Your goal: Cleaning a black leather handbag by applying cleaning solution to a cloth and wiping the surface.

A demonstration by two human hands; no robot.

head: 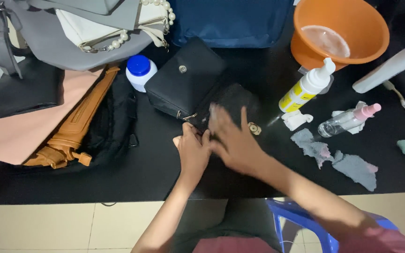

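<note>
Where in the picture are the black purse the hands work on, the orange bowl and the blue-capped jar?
black purse (183, 82): head view, on the front flap near the snap.
orange bowl (352, 16): head view, on the inner wall.
blue-capped jar (138, 65): head view, on the blue cap.

Bag-cleaning workbench: black table (118, 178), piled handbags (71, 42), spray bottles (308, 86), rags (357, 168).

bags 7 (183, 79) | bottles 3 (308, 86) | jars 1 (140, 71) | basins 1 (343, 51) | rags 3 (355, 168) | hands 2 (233, 138)
</note>
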